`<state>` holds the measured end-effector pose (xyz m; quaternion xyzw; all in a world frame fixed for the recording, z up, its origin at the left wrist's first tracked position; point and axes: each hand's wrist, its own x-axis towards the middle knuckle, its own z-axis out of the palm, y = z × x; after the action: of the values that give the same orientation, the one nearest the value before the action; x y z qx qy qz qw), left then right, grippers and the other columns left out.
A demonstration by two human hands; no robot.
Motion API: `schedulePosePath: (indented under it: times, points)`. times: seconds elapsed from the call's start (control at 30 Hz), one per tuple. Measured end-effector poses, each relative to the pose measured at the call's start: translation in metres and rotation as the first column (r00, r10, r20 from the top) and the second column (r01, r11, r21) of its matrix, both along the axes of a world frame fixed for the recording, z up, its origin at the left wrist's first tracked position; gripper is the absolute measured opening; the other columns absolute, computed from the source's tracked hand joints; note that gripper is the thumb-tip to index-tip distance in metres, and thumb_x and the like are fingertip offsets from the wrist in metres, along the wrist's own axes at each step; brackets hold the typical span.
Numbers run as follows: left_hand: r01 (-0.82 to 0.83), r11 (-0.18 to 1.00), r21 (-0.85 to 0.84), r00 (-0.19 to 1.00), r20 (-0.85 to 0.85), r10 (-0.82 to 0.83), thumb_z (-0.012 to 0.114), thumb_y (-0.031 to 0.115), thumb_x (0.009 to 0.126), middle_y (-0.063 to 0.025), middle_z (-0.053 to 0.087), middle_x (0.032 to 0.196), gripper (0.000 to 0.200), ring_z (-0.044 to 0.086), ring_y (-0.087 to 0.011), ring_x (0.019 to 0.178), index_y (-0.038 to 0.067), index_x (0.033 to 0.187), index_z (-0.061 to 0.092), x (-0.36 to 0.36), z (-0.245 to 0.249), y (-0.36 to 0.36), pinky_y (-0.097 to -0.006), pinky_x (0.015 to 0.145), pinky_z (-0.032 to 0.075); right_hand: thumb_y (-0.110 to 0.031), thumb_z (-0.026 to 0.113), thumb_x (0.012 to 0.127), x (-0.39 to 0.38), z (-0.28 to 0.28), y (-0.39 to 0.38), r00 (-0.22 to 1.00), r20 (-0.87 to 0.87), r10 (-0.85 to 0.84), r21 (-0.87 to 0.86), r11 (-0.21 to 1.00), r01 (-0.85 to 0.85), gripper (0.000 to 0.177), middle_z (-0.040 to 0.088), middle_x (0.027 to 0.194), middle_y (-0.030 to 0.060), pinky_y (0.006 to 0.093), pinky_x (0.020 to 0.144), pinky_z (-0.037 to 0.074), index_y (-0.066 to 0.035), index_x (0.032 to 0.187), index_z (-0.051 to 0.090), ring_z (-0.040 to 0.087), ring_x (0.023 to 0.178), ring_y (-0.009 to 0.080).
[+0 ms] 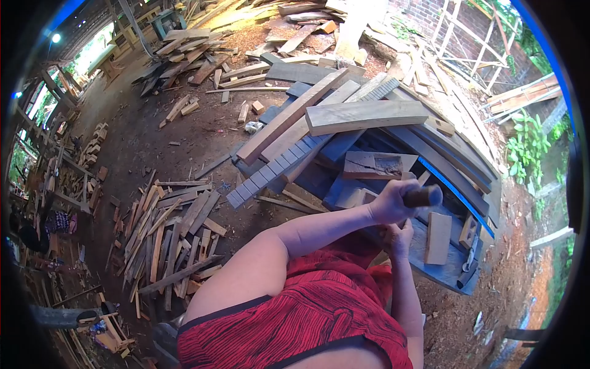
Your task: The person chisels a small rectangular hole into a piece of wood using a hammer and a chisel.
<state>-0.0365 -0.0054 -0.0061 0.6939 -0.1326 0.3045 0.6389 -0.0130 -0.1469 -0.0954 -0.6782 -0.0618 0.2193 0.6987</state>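
Note:
My left hand (392, 202), at the end of the arm from the left, is closed around a dark cylindrical tool (423, 196) whose rounded end points right. Just below it, my right hand (397, 237) is closed too; what it holds is hidden. Both are over a dark workbench (418, 252). Beyond my left hand lies a wooden block (372, 165) with a crack and a rectangular recess. A plain wooden block (437, 238) stands or lies on the bench to the right of my hands.
Long boards are stacked across the bench's far side, with a thick curved plank (367, 115) on top. A blue strip (455, 195) runs along the right. Scrap wood (178, 230) is heaped on the ground at left, and another pile (184, 55) lies farther back.

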Motion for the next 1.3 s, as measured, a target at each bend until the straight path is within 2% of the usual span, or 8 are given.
schedulePosePath:
  times: [0.37,0.43,0.5,0.6,0.67,0.9,1.17,1.3]
  points:
    - [-0.038,0.997,-0.063,0.997,0.07,0.042,0.081,0.01,0.072,-0.0031,0.058,0.072,0.026,0.052,-0.0075,0.066,0.005,0.087,0.06,0.005,0.004,-0.007,-0.0265,0.061,0.046,-0.01,0.068,0.081,-0.002,0.004,0.0,0.998,0.06,-0.003,-0.033,0.999,0.005,0.028,0.064,0.076,0.0087,0.0251,0.046,0.045,0.0,0.102,0.053,0.059,0.052,0.014]
    - [0.09,0.995,-0.036,0.996,0.024,-0.089,0.081,0.007,0.068,-0.0049,0.06,0.075,0.029,0.055,-0.0086,0.068,0.004,0.088,0.06,-0.003,0.004,-0.008,-0.0276,0.062,0.047,-0.01,0.068,0.08,0.001,0.0,-0.003,0.998,0.057,0.022,-0.028,0.999,-0.021,0.029,0.064,0.075,0.0091,0.0251,0.045,0.045,0.0,0.103,0.053,0.059,0.052,0.0141]
    - [0.027,0.995,0.094,0.995,0.089,-0.035,0.08,0.006,0.064,-0.0066,0.062,0.076,0.031,0.059,-0.0107,0.069,0.005,0.088,0.06,-0.001,-0.006,-0.007,-0.0293,0.063,0.048,-0.01,0.067,0.08,0.0,-0.007,-0.002,0.998,0.044,0.042,-0.034,0.999,-0.04,0.031,0.064,0.075,0.0095,0.0251,0.045,0.045,0.001,0.105,0.053,0.059,0.051,0.0142]
    - [0.083,0.985,0.149,0.989,0.113,-0.1,0.08,0.006,0.064,-0.0075,0.062,0.075,0.031,0.059,-0.0132,0.068,0.005,0.087,0.06,-0.005,-0.006,-0.004,-0.0302,0.063,0.048,-0.01,0.067,0.08,-0.003,-0.014,0.002,0.976,0.132,-0.171,0.161,0.976,0.15,0.032,0.064,0.075,0.0101,0.0247,0.043,0.044,0.002,0.107,0.053,0.058,0.049,0.0138]
    - [0.047,0.999,0.023,0.996,0.075,-0.049,0.081,0.008,0.067,-0.0053,0.061,0.074,0.029,0.056,-0.0107,0.067,0.005,0.086,0.06,-0.003,-0.003,-0.001,-0.0286,0.061,0.047,-0.009,0.068,0.079,0.005,-0.011,-0.006,0.998,0.06,0.026,-0.048,0.999,-0.023,0.032,0.065,0.076,0.0099,0.0245,0.044,0.044,0.001,0.106,0.053,0.059,0.05,0.0139]
    - [0.022,0.99,-0.139,0.997,0.076,-0.011,0.08,0.013,0.076,0.0001,0.058,0.074,0.025,0.049,-0.006,0.066,0.005,0.085,0.059,0.007,-0.001,0.005,-0.0256,0.059,0.045,-0.007,0.068,0.078,-0.004,0.008,0.002,0.999,0.034,-0.004,-0.012,1.0,0.004,0.027,0.066,0.078,0.0098,0.0242,0.044,0.044,-0.001,0.1,0.053,0.061,0.052,0.0145]
    - [0.086,0.996,0.021,0.996,0.025,-0.087,0.077,0.004,0.067,-0.0045,0.058,0.071,0.028,0.05,-0.0067,0.068,0.005,0.088,0.057,0.001,-0.003,-0.007,-0.0271,0.062,0.045,-0.009,0.068,0.079,0.015,-0.008,-0.022,0.994,0.012,0.106,-0.037,0.994,-0.105,0.029,0.064,0.075,0.0064,0.022,0.047,0.045,-0.001,0.104,0.055,0.061,0.054,0.0124]
    - [0.088,0.996,-0.002,0.995,0.037,-0.087,0.077,0.006,0.07,-0.004,0.058,0.073,0.026,0.051,-0.0069,0.068,0.004,0.087,0.057,-0.001,-0.002,0.0,-0.0271,0.062,0.045,-0.011,0.068,0.081,-0.003,0.1,-0.036,0.983,0.165,-0.08,-0.103,0.99,0.098,0.034,0.06,0.077,0.0028,0.0218,0.049,0.044,-0.003,0.111,0.055,0.058,0.056,0.011]
